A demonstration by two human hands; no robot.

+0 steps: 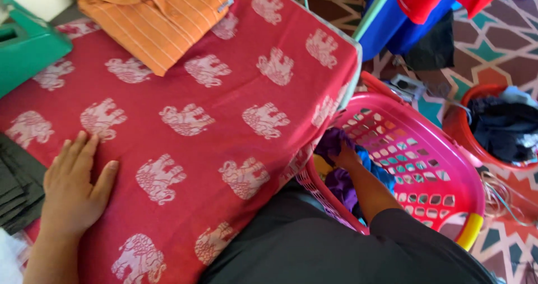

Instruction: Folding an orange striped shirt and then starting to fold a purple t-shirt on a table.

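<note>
My left hand (75,186) lies flat, fingers apart, on a red cloth with pale elephant figures (185,88) that covers the table. My right hand (343,156) reaches down into a pink plastic laundry basket (431,166) beside the table and closes on a purple garment (332,142) there. More purple and blue clothes (374,169) lie in the basket under my forearm. My fingers are partly hidden by the cloth.
A folded orange striped shirt (154,15) rests at the table's far side. A green object (25,46) stands at the left, dark folded fabric (17,183) at the near left. A red tub of dark clothes (501,124) sits on the patterned floor; red and blue garments (414,9) hang above.
</note>
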